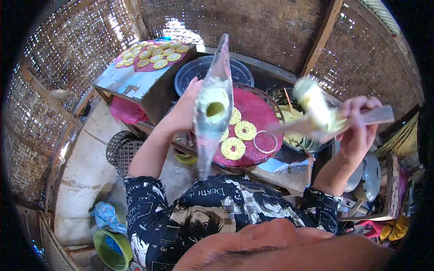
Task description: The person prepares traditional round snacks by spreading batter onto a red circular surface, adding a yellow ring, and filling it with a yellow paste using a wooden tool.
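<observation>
My left hand is closed round a long, pale press body that tapers at both ends. A round hole in its middle shows yellow-green inside. Off to the right, my right hand grips the wooden handle of a press plunger, smeared by motion; its thick end is coated pale yellow. The two pieces are apart. Below them, yellow lacy dough rings lie on a round pink-covered tray. A thin white hoop rests near the tray's right edge.
A dark basin stands behind the tray. Yellow dough sits in a container at the right, partly hidden by the plunger. Several more rings cover a pink sheet on the blue-topped box. A green tub is on the floor.
</observation>
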